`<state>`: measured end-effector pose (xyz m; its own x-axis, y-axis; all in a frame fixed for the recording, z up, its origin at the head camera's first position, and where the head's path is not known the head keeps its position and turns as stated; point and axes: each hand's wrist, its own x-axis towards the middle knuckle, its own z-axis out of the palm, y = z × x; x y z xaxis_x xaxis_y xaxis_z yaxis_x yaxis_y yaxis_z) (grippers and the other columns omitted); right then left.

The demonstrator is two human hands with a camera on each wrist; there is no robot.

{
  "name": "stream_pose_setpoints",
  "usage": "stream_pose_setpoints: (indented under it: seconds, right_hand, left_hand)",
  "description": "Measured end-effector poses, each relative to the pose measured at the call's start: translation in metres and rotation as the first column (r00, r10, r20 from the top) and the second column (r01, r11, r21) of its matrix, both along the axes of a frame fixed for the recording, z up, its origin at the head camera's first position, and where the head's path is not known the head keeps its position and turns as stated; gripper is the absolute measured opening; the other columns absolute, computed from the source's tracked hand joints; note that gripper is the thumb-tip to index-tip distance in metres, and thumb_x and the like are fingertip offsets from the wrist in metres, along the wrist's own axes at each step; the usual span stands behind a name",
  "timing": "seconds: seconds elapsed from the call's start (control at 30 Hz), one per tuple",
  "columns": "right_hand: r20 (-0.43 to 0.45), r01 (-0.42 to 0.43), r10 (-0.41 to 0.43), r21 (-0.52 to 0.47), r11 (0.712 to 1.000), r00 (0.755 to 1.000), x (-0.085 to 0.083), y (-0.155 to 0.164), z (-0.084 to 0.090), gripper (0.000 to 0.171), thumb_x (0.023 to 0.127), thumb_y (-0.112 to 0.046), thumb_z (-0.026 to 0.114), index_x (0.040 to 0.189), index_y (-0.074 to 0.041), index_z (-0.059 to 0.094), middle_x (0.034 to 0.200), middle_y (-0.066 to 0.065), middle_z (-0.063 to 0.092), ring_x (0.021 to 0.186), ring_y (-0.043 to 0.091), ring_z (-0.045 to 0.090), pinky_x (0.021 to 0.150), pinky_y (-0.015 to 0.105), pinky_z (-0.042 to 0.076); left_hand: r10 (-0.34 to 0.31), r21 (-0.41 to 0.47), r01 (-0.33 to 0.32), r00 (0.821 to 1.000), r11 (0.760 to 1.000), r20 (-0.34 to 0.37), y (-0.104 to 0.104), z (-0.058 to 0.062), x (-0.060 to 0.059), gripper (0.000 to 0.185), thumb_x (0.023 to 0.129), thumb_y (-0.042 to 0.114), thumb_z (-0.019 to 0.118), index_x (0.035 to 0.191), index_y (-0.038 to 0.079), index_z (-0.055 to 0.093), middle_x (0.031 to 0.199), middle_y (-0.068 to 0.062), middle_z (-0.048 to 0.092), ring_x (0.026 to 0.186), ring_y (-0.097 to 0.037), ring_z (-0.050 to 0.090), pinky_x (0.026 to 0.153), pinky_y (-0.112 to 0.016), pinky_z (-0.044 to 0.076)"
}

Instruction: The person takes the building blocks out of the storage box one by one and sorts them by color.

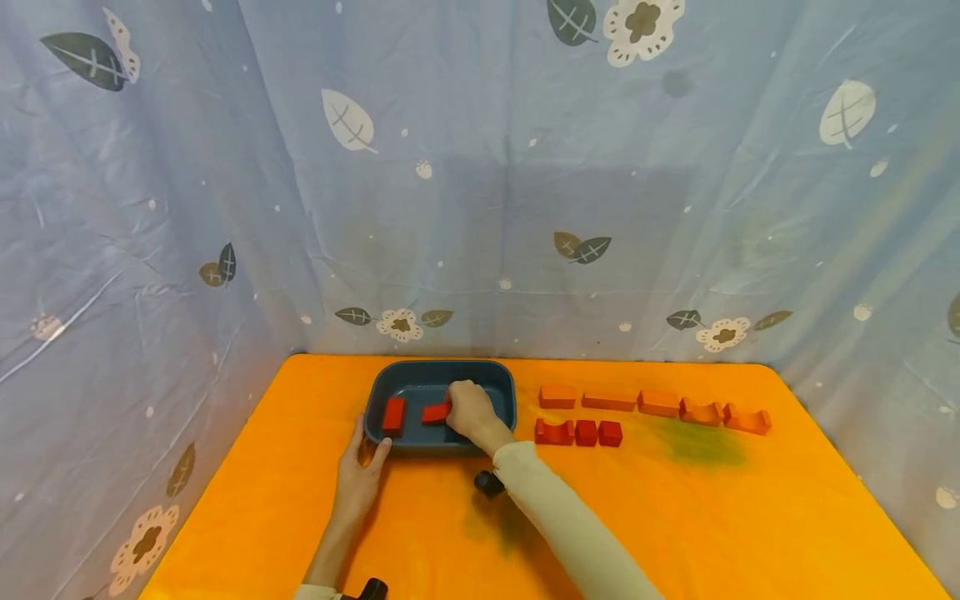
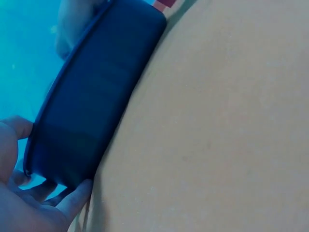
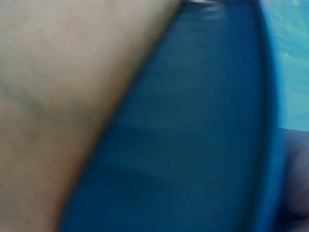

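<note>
Tray [image 1: 495,379]: dark blue, at the table's far edge. Inside: one red block [image 1: 393,415] lying loose, another [image 1: 436,412] pinched by right hand [image 1: 471,411]. Left hand [image 1: 360,477], fingers spread, steadying the near left corner; the left wrist view alone shows fingertips [image 2: 72,199] touching its outer wall [image 2: 96,106]. Right of tray: two rows of blocks [image 1: 651,402]. Table [image 1: 675,517]: orange. Backdrop: blue floral cloth [image 1: 480,167].

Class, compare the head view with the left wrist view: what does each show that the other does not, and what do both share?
Only the head view shows the right hand inside the tray, its grip on a red block, a second red block lying in the tray, and two rows of orange and red blocks to the tray's right. Only the left wrist view shows the tray's outer wall close up, with a thumb and fingertips against its corner. Both show the dark blue tray, the left hand and the orange table.
</note>
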<state>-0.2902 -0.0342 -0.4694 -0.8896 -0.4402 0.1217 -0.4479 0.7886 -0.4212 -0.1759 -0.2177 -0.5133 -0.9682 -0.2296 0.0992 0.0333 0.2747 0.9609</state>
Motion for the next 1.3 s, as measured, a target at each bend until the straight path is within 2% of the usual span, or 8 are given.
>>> stream_pose_setpoints:
  seconds: [0.17,0.37,0.73,0.87,0.97,1.03,1.17,1.3]
  right_hand:
    - [-0.004,-0.023,0.023,-0.110,0.994,1.000,0.003,0.011,0.020,0.025,0.075,0.001,0.082,0.099,-0.002,0.078,0.096,0.009,0.074,0.080,0.025,0.067,0.071,0.031,0.058]
    - [0.030,-0.034,0.043,-0.251,0.967,0.999,0.006,0.033,0.028,0.028,0.076,-0.002,0.082,0.103,-0.003,0.077,0.103,0.009,0.073,0.089,0.025,0.067,0.073,0.029,0.058]
    - [0.255,0.099,0.067,-0.588,0.803,0.965,0.001,0.102,0.027,0.031,0.078,-0.006,0.082,0.108,-0.004,0.076,0.112,0.011,0.071,0.099,0.024,0.063,0.074,0.024,0.057]
    - [0.326,0.144,0.111,-0.663,0.734,0.939,0.007,0.136,0.031,0.038,0.081,-0.009,0.080,0.117,-0.003,0.072,0.120,0.011,0.068,0.086,0.017,0.064,0.074,0.031,0.058]
    - [0.334,0.154,0.121,-0.687,0.710,0.935,0.010,0.163,0.029,0.042,0.082,-0.013,0.080,0.121,-0.001,0.069,0.123,0.013,0.067,0.090,0.021,0.065,0.080,0.042,0.059]
    - [0.337,0.170,0.105,-0.692,0.701,0.936,0.012,0.182,0.027,0.044,0.082,-0.016,0.080,0.122,-0.001,0.069,0.125,0.012,0.066,0.108,0.026,0.063,0.089,0.046,0.056]
    - [0.332,0.226,0.014,-0.672,0.705,0.943,0.017,0.223,0.018,0.044,0.083,-0.020,0.080,0.123,-0.003,0.069,0.125,0.011,0.066,0.125,0.030,0.053,0.101,0.042,0.048]
    - [0.360,0.314,-0.084,-0.646,0.696,0.929,0.025,0.261,0.009,0.047,0.084,-0.020,0.079,0.125,-0.003,0.067,0.127,0.012,0.065,0.125,0.027,0.052,0.109,0.042,0.039]
  left_hand:
    - [-0.010,0.010,0.010,1.000,1.000,-0.018,0.000,0.001,0.001,0.072,0.101,0.017,0.056,0.156,0.000,0.012,0.161,-0.019,0.014,0.146,-0.037,0.020,0.117,-0.051,0.022]
    - [-0.011,0.011,0.011,1.000,1.000,0.000,0.000,0.000,0.000,0.073,0.102,0.019,0.055,0.156,0.001,0.010,0.162,-0.018,0.013,0.146,-0.037,0.020,0.117,-0.050,0.022]
    - [0.001,-0.003,-0.001,1.000,1.000,0.000,0.001,0.001,0.001,0.073,0.101,0.017,0.056,0.156,0.000,0.011,0.161,-0.018,0.013,0.146,-0.039,0.020,0.118,-0.050,0.021]
    - [-0.001,0.002,0.001,1.000,1.000,-0.001,0.002,-0.001,0.000,0.073,0.101,0.018,0.056,0.156,0.001,0.011,0.161,-0.018,0.014,0.146,-0.039,0.021,0.117,-0.050,0.022]
    - [-0.002,0.004,0.002,1.000,1.000,0.002,0.002,-0.002,-0.002,0.074,0.101,0.020,0.056,0.157,0.003,0.010,0.162,-0.017,0.014,0.146,-0.038,0.021,0.117,-0.050,0.023]
    - [-0.003,0.007,0.003,1.000,1.000,-0.001,0.002,-0.003,-0.003,0.074,0.101,0.020,0.056,0.157,0.003,0.010,0.162,-0.017,0.014,0.146,-0.038,0.022,0.117,-0.050,0.023]
    - [-0.012,-0.008,0.012,1.000,1.000,-0.002,0.002,-0.004,-0.003,0.074,0.101,0.020,0.055,0.157,0.002,0.010,0.161,-0.018,0.015,0.145,-0.039,0.023,0.117,-0.051,0.023]
    - [-0.001,-0.016,0.002,1.000,1.000,0.016,0.000,-0.002,-0.001,0.073,0.102,0.018,0.055,0.157,0.002,0.010,0.162,-0.017,0.014,0.145,-0.039,0.023,0.117,-0.051,0.023]
